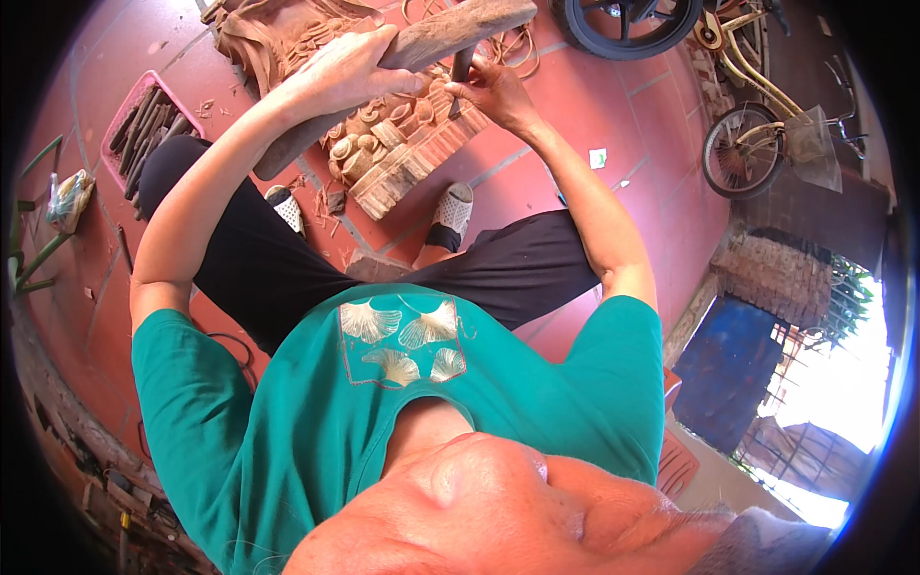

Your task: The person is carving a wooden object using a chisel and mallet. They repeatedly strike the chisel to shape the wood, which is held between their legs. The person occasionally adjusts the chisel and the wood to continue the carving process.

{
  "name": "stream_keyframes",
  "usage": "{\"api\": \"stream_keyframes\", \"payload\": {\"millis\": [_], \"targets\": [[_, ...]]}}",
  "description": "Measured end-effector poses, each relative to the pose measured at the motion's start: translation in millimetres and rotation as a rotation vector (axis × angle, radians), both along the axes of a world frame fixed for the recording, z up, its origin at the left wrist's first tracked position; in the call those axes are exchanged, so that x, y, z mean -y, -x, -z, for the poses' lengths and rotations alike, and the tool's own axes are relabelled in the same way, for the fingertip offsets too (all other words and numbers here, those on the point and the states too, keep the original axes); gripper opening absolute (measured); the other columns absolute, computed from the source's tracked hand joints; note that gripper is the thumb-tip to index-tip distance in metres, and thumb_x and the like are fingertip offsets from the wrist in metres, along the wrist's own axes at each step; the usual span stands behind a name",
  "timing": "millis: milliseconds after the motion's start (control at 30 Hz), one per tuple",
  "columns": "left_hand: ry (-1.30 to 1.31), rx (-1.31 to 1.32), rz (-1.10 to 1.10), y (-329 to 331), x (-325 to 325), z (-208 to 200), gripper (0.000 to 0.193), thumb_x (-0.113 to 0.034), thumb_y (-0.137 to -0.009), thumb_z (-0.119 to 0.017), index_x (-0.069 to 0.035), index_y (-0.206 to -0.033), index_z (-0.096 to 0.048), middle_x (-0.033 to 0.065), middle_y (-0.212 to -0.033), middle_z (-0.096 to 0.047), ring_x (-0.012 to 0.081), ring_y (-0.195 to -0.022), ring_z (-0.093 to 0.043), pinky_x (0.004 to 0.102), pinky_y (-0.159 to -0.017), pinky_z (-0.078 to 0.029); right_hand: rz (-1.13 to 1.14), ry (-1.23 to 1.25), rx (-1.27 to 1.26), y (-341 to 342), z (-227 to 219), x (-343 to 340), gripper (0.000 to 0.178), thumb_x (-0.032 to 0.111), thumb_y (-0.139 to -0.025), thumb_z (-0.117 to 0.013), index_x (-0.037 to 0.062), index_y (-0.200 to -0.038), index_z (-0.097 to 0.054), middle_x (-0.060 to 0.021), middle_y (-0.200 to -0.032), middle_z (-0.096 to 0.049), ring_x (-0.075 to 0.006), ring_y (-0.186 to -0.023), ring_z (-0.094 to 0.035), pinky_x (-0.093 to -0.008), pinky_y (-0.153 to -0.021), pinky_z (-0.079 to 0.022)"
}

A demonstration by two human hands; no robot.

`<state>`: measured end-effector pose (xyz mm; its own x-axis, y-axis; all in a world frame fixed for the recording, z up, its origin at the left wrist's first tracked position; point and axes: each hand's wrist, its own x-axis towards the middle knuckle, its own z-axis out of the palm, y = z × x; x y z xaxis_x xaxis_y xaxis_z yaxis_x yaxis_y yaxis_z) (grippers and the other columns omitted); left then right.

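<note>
My left hand (356, 69) is closed around a long, weathered wooden mallet (455, 31), shaped like a thick club and slanting up to the right. My right hand (496, 94) pinches a dark chisel (462, 65) upright, its lower end at the carved wood block (383, 168). The mallet's underside lies by the chisel's top; whether they touch I cannot tell. Deep scrolls and rounded relief cover the brown block, which rests on the floor beyond my feet. Part of it is hidden behind my left hand and the mallet.
A pink basket (107, 144) of chisels stands at the left. Wood chips (331, 228) lie around my feet on red tiles (537, 172). At the far right are a motorbike wheel (628, 46) and a bicycle (752, 144). A plastic bag (69, 199) hangs on a green frame at left.
</note>
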<state>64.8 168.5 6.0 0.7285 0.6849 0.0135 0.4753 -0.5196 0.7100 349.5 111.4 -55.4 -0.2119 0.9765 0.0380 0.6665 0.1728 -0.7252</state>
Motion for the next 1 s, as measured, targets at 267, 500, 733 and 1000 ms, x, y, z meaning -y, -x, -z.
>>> {"api": "stream_keyframes", "payload": {"millis": [267,500,733,1000], "targets": [[0.034,0.123,-0.05,-1.9,5.1,-13.6,0.073,-0.051,-0.086,-0.068,0.003,-0.132,-0.052,0.0201,-0.099,-0.067,0.0293,-0.092,-0.065,0.0413,-0.084,-0.05,0.037,0.028,-0.012,-19.6,-2.2,-7.3,0.025,0.017,-0.089,-0.077,0.0027,-0.107,-0.067,-0.001,-0.085,-0.071,-0.0089,-0.078,-0.066,-0.0286,-0.071,-0.054],[0.112,0.206,-0.043,-9.3,13.9,-27.7,0.072,-0.053,-0.086,-0.069,0.003,-0.13,-0.054,0.0203,-0.099,-0.067,0.0278,-0.092,-0.066,0.0413,-0.083,-0.051,0.029,0.043,-0.038,-15.1,-6.4,-3.2,0.026,0.017,-0.09,-0.076,0.0029,-0.109,-0.067,-0.002,-0.087,-0.071,-0.0092,-0.08,-0.065,-0.0289,-0.073,-0.054],[0.051,0.022,-0.041,-19.8,8.6,-6.8,0.069,-0.052,-0.086,-0.069,0.002,-0.126,-0.055,0.0202,-0.094,-0.067,0.0292,-0.087,-0.067,0.0417,-0.08,-0.051,0.032,-0.001,0.164,-12.8,-1.4,-5.0,0.029,0.021,-0.089,-0.077,0.0016,-0.107,-0.065,-0.0069,-0.086,-0.071,-0.0117,-0.08,-0.067,-0.0295,-0.072,-0.054],[-0.036,0.244,-0.09,-16.9,8.3,-5.6,0.065,-0.051,-0.086,-0.069,0.003,-0.121,-0.056,0.0221,-0.087,-0.066,0.0326,-0.081,-0.067,0.0429,-0.076,-0.051,-0.027,0.012,0.045,-6.1,-14.6,-3.7,0.031,0.024,-0.089,-0.077,0.0018,-0.106,-0.063,-0.0097,-0.087,-0.072,-0.0146,-0.079,-0.069,-0.0323,-0.071,-0.055]]}}
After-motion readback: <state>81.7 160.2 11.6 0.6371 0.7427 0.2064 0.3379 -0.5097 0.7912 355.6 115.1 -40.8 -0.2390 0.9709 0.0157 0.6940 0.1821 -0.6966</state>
